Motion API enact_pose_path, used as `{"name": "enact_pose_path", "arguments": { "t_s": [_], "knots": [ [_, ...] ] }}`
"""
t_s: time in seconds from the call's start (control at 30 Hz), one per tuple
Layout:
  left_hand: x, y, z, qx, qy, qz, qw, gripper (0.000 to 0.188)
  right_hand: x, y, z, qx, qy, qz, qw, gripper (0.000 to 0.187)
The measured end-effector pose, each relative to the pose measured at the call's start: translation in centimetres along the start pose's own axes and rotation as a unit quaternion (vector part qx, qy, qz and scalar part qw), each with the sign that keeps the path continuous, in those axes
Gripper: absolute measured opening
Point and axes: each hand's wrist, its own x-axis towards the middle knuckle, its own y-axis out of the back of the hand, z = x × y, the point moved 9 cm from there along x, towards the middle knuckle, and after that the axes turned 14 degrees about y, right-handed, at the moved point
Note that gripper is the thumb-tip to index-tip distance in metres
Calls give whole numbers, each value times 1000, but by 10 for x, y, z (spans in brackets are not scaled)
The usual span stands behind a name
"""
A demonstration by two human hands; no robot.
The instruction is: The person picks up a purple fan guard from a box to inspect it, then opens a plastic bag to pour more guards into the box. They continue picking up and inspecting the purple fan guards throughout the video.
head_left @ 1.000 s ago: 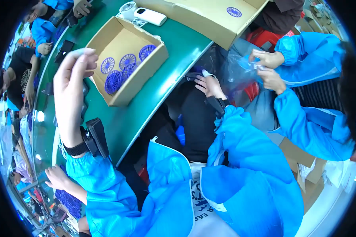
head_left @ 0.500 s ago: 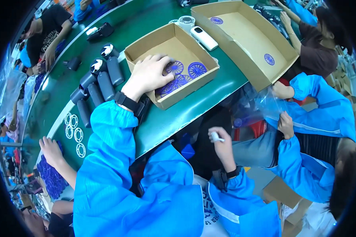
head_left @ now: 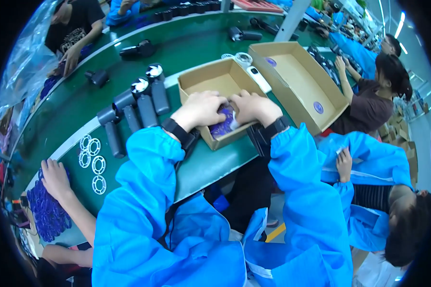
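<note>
My left hand (head_left: 202, 109) and my right hand (head_left: 255, 108) both reach into a small cardboard box (head_left: 189, 84) on the green table. Their fingers are curled, close together, around purple spoked grilles (head_left: 221, 126) in its near part. Exactly how many grilles each hand grips is hidden by the fingers. A small white piece (head_left: 234, 125) shows at my right thumb; whether it is worn or held I cannot tell. Each wrist carries a dark band.
Left of the box lie dark grey handheld fan bodies (head_left: 146, 111) and several white rings (head_left: 98, 165). A larger cardboard box (head_left: 299, 71), white device (head_left: 258, 79) and clear round part (head_left: 243, 59) stand beyond. A co-worker's hand (head_left: 56, 179) is near purple grilles (head_left: 48, 210); another person sits right.
My right hand has come up from beside the table into the small box, next to my left hand. My left fingers have curled in. The view has shifted.
</note>
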Motion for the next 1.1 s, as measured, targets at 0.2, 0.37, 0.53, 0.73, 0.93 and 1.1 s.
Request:
{"name": "enact_pose_path", "arguments": {
  "t_s": [0.2,0.37,0.53,0.73,0.93,1.1],
  "knots": [
    [-12,14,-12,111,79,167,977,44,-8,-16,11,11,-38,-55,998,51],
    [-10,9,-12,65,71,73,993,43,-7,-19,-9,115,42,-78,989,49],
    [-7,7,-8,36,18,56,998,41,0,-22,-3,175,73,-100,977,49],
    [5,-1,-10,29,11,75,997,34,2,-22,-11,108,83,-175,975,39],
    [10,0,-13,36,40,90,994,28,3,-21,-24,76,85,-173,978,35],
    [14,2,-4,30,46,92,994,27,16,-32,-17,178,242,-22,954,37]
  ]
}}
